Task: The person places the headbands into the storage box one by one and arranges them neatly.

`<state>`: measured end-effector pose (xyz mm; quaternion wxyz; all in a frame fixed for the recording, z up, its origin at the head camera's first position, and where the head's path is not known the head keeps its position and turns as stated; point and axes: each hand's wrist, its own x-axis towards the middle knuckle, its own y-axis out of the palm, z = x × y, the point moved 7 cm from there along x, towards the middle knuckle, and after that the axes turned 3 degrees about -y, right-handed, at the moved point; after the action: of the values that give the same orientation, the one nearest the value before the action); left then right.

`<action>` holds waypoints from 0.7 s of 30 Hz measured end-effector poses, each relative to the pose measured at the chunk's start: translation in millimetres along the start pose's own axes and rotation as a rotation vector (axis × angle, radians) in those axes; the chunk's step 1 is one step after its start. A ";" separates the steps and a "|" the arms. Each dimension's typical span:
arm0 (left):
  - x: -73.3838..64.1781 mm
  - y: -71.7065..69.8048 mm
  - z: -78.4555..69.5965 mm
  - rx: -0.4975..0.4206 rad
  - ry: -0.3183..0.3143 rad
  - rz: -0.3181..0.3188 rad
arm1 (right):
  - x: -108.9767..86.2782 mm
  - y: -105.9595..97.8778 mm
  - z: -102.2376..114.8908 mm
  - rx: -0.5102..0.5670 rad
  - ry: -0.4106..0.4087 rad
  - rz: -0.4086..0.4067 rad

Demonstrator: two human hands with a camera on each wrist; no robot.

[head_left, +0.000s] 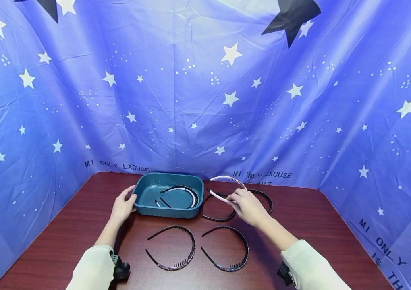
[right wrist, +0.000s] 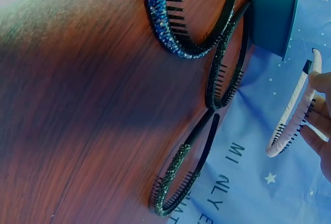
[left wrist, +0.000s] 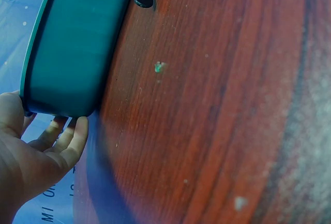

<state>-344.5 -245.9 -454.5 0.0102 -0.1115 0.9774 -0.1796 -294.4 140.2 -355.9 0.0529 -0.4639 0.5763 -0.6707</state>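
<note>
My right hand [head_left: 248, 205] pinches a pale pinkish-white headband [right wrist: 289, 115] with black comb teeth, raised above the table. In the head view it hangs just right of a teal plastic basin [head_left: 169, 212]. At the basin's left end my left hand [head_left: 123, 205] holds the wall, thumb at the rim and fingers against the outer side. Inside the basin lie a white headband [head_left: 193, 197] and dark ones, partly overlapping. Under and beside my right hand are two black headbands with dark glitter [right wrist: 173, 169], [right wrist: 214, 79].
Nearer on the brown table [head_left: 82, 225] lie a headband with pinkish glitter [head_left: 191, 253] and one with blue glitter [head_left: 246, 253]. A blue star-printed cloth [head_left: 191, 100] hangs behind the table and along both sides.
</note>
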 end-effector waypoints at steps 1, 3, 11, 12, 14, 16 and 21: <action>0.0 -0.1 0.1 0.000 -0.002 -0.001 | 0.7 0.3 1.0 0.002 -0.001 0.001; 0.3 -0.3 0.4 0.002 0.000 -0.001 | 2.7 0.1 3.4 0.007 -0.003 -0.002; 0.5 -0.2 0.8 -0.002 -0.001 0.002 | 11.5 2.2 13.0 0.011 -0.038 -0.015; 0.4 -0.1 0.7 -0.002 -0.002 0.003 | 12.6 2.9 14.1 0.011 -0.043 -0.014; 0.3 0.1 0.6 -0.002 -0.004 0.004 | 14.8 4.5 16.4 0.010 -0.053 -0.011; 0.2 0.2 0.7 0.000 -0.005 0.005 | 17.2 5.9 18.8 0.014 -0.062 -0.009; -0.2 0.3 0.7 -0.006 -0.005 0.008 | 23.7 7.1 26.2 0.028 -0.091 -0.021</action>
<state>-344.4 -245.8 -455.2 0.0128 -0.1081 0.9783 -0.1762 -293.1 104.6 -350.9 0.0785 -0.4991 0.5590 -0.6575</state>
